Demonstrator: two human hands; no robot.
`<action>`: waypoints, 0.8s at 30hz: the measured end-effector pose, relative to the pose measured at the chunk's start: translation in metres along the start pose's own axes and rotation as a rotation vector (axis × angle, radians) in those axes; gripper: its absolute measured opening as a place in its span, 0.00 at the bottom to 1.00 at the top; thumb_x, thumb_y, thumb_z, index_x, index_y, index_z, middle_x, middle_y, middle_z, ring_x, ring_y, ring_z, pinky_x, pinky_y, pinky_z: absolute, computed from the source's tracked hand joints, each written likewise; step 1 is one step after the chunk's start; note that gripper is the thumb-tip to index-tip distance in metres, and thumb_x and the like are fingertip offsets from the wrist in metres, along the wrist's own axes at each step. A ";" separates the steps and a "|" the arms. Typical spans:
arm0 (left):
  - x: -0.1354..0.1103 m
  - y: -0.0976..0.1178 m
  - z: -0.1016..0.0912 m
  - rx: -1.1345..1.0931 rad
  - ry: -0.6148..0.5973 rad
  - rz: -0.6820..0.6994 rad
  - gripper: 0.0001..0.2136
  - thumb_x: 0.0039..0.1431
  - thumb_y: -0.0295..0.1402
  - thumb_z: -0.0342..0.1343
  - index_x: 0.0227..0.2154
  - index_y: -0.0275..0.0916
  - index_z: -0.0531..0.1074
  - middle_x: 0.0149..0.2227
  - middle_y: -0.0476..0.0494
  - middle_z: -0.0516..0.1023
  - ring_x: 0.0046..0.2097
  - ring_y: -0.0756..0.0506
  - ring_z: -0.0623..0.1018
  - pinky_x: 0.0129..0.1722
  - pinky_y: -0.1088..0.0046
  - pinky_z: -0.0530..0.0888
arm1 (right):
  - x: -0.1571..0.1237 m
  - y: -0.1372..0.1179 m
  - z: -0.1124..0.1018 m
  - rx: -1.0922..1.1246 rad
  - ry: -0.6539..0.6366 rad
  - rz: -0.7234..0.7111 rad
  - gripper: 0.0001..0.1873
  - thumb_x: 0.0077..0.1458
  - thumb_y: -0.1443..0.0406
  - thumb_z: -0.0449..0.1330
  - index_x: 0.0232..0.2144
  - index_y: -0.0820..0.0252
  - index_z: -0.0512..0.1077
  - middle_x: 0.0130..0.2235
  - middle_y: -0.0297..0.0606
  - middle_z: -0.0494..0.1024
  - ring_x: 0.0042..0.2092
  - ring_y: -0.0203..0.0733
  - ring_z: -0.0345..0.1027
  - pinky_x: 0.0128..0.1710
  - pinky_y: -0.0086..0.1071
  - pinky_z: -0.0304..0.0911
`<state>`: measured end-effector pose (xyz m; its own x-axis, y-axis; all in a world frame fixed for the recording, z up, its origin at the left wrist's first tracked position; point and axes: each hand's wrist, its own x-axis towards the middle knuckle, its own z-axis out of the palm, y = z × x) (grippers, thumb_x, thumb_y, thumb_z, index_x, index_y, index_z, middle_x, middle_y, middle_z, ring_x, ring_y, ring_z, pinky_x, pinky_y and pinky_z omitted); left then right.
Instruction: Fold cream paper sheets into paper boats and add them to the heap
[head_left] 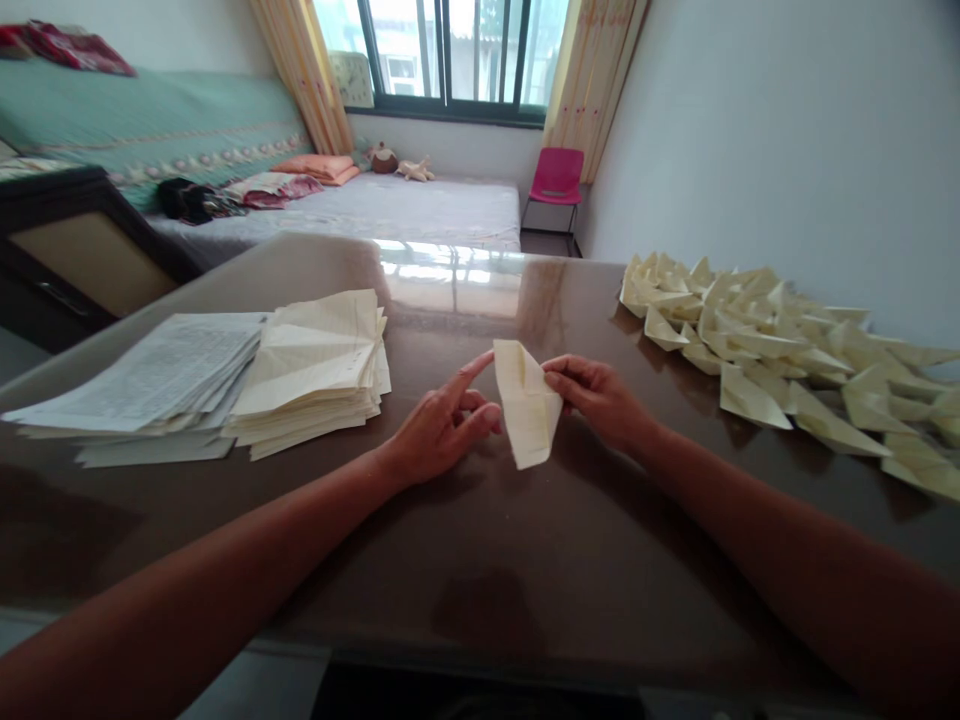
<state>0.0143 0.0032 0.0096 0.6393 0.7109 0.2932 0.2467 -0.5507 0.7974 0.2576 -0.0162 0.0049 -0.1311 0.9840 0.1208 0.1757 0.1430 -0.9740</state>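
Note:
A cream sheet of folded paper (pixel 527 405) is held up above the middle of the brown table (pixel 450 540), its upper right side drawn in to a point. My right hand (pixel 589 395) pinches that right-hand point between thumb and fingers. On the other side, my left hand (pixel 450 425) has its index finger stretched out to the paper's upper left edge, with the thumb apart and the other fingers curled. It grips nothing that I can see. Whether the index fingertip touches the paper is hard to tell.
On the left lie a stack of cream paper (pixel 315 350) and a stack of white printed sheets (pixel 165 370). A heap of folded paper boats (pixel 750 320) covers the right side by the wall. Beyond the table are a bed (pixel 442 210) and a pink chair (pixel 557 178).

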 end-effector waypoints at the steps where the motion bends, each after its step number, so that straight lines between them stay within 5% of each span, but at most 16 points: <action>1: 0.000 -0.001 -0.002 0.051 0.081 0.047 0.29 0.63 0.35 0.47 0.65 0.37 0.45 0.35 0.46 0.77 0.30 0.51 0.74 0.29 0.78 0.71 | 0.001 0.000 -0.002 -0.024 -0.049 0.027 0.16 0.54 0.54 0.59 0.38 0.60 0.75 0.29 0.31 0.73 0.28 0.32 0.61 0.26 0.26 0.59; 4: 0.001 -0.003 -0.010 0.344 0.168 0.237 0.29 0.57 0.27 0.51 0.62 0.42 0.54 0.51 0.38 0.71 0.51 0.43 0.71 0.47 0.66 0.73 | 0.002 0.000 -0.007 -0.124 -0.219 0.031 0.18 0.55 0.55 0.59 0.39 0.62 0.77 0.32 0.34 0.77 0.31 0.35 0.65 0.31 0.28 0.61; 7: 0.001 -0.002 -0.013 0.567 -0.127 0.417 0.30 0.51 0.21 0.50 0.58 0.47 0.62 0.61 0.42 0.61 0.63 0.39 0.58 0.61 0.54 0.60 | 0.004 0.001 -0.008 -0.223 -0.328 -0.057 0.18 0.55 0.55 0.59 0.39 0.63 0.78 0.34 0.36 0.79 0.35 0.37 0.68 0.35 0.29 0.63; 9: 0.000 0.001 -0.011 0.591 -0.281 0.467 0.29 0.51 0.21 0.50 0.58 0.46 0.63 0.61 0.44 0.62 0.63 0.40 0.58 0.62 0.54 0.59 | 0.005 0.002 -0.006 -0.259 -0.339 -0.098 0.18 0.56 0.55 0.58 0.38 0.63 0.78 0.34 0.36 0.79 0.35 0.38 0.69 0.36 0.29 0.63; 12: -0.001 0.003 -0.005 0.581 -0.326 0.490 0.22 0.57 0.25 0.50 0.55 0.43 0.66 0.59 0.42 0.66 0.59 0.43 0.64 0.58 0.63 0.66 | 0.006 0.005 -0.002 -0.306 -0.287 -0.155 0.15 0.56 0.57 0.58 0.37 0.62 0.78 0.35 0.36 0.80 0.37 0.38 0.70 0.38 0.30 0.65; 19: -0.002 -0.005 0.002 0.736 -0.126 0.508 0.14 0.65 0.28 0.46 0.49 0.37 0.71 0.48 0.40 0.75 0.48 0.45 0.71 0.46 0.69 0.75 | 0.004 0.011 0.005 -0.450 -0.018 -0.221 0.14 0.56 0.61 0.58 0.43 0.60 0.74 0.40 0.39 0.78 0.36 0.37 0.71 0.36 0.31 0.68; 24: -0.005 -0.008 0.004 0.827 -0.090 0.424 0.14 0.65 0.30 0.46 0.48 0.38 0.72 0.47 0.42 0.76 0.45 0.46 0.72 0.45 0.69 0.75 | 0.000 0.010 -0.001 -0.661 -0.177 -0.384 0.11 0.61 0.64 0.54 0.42 0.57 0.75 0.42 0.39 0.78 0.44 0.42 0.69 0.47 0.38 0.65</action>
<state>0.0119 0.0027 -0.0005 0.8400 0.3618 0.4043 0.3978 -0.9175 -0.0056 0.2600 -0.0150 -0.0044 -0.4439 0.8290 0.3401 0.6236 0.5584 -0.5472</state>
